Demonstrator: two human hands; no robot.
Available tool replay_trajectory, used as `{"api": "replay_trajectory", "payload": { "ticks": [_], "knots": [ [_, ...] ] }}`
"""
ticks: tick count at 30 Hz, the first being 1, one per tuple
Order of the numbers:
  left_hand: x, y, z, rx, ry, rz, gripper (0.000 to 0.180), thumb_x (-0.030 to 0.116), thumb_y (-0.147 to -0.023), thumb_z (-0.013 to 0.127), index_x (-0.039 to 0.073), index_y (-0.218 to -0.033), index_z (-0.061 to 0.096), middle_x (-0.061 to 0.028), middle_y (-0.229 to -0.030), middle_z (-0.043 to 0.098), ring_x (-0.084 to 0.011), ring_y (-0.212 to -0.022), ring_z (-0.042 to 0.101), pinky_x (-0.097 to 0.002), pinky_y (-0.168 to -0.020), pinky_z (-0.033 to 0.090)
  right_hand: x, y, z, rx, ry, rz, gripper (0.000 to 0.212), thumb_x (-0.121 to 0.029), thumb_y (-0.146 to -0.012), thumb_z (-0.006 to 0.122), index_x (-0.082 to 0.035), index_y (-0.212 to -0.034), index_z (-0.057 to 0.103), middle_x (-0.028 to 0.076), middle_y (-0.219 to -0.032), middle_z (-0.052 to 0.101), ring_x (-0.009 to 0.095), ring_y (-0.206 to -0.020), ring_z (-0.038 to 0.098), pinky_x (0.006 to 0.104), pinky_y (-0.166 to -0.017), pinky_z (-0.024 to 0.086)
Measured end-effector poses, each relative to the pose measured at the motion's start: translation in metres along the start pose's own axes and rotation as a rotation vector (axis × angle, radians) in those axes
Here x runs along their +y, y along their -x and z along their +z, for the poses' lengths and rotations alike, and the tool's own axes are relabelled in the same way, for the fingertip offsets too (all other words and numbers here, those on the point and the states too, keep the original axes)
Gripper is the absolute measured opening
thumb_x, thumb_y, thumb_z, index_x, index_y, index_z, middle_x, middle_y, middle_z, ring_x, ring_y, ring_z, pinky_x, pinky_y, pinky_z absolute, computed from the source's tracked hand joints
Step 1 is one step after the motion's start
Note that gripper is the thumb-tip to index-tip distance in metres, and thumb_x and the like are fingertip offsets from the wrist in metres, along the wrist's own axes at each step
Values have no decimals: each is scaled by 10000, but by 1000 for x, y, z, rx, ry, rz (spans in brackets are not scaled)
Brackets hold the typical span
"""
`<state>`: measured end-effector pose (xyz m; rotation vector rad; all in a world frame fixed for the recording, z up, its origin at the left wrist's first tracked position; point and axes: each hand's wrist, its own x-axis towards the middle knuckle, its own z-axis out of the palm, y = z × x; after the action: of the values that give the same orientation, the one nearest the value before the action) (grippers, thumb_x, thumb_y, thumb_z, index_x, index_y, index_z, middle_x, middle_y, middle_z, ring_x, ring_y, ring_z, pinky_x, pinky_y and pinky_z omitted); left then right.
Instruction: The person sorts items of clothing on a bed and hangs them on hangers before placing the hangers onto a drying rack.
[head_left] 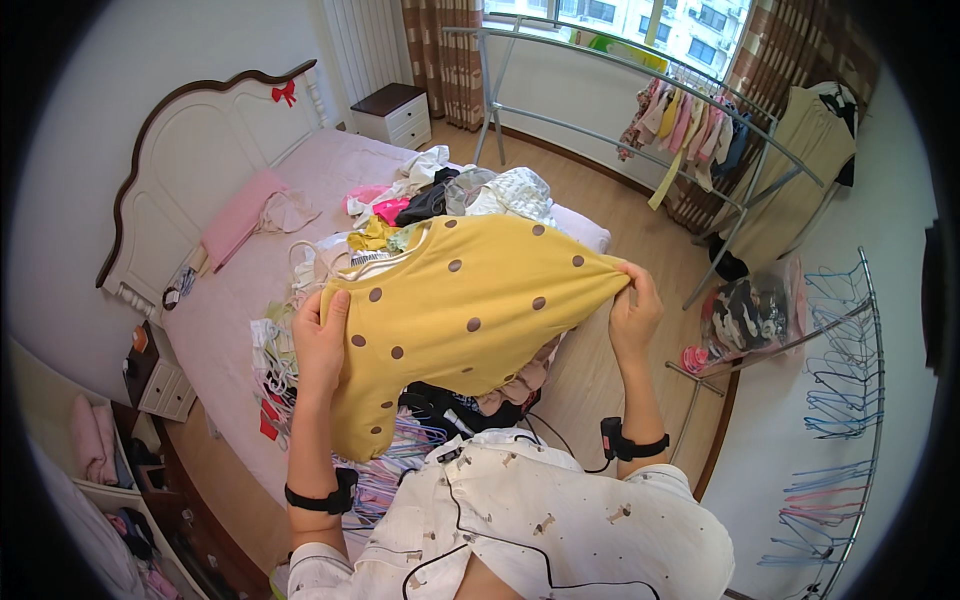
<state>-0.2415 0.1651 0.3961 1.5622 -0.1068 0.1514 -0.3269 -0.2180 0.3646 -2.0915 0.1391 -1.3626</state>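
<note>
While top (500, 290) hangs, bed (225, 310), seemingly wooden floor (650, 240)

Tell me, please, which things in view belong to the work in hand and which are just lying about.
Belongs to the work:
yellow spotted garment, held by left hand and right hand
probably the clothes pile on the bed

Apparently just lying about:
pink pillow
filled clear bag
</note>
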Motion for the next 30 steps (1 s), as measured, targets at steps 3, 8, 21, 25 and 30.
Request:
{"api": "replay_trajectory", "payload": {
  "ticks": [3,8,21,25,30],
  "knots": [
    [-9,-4,1,36,-69,29,204,181,-973,639,-18,-1004,675,-3,-861,657,-51,-733,562,-214,-637,459,0,9,-8,-160,-84,-42,244,92,-800,568,-31,-995,648,115,-905,664,232,-846,652,332,-721,496],
    [-5,-6,7,104,-123,19,179,156,-959,653,-19,-991,678,8,-809,642,-45,-677,550,-228,-588,461,-23,14,-24,-770,-568,47,205,53,-779,611,-14,-959,681,76,-866,696,166,-792,660,290,-697,502],
    [47,32,-4,-371,-522,592,148,60,-785,766,-30,-865,680,-54,-631,550,-139,-545,472,-273,-513,369,-14,-39,14,-643,-739,217,248,-109,-893,613,-13,-1107,692,69,-1009,714,139,-951,649,290,-867,495],
    [58,37,3,-335,-475,606,134,41,-776,758,-27,-865,686,-69,-617,533,-166,-536,477,-296,-513,368,-7,-11,81,-1007,-905,220,405,-314,-1029,481,31,-1154,651,69,-1023,667,113,-960,578,259,-872,450],
    [56,38,-13,-154,-543,542,128,68,-804,744,-30,-858,683,-70,-614,538,-157,-539,472,-296,-517,372,-19,1,83,-955,-826,346,361,-309,-1005,568,31,-962,682,-49,-757,610,39,-709,525,223,-619,432]
  ]
}}
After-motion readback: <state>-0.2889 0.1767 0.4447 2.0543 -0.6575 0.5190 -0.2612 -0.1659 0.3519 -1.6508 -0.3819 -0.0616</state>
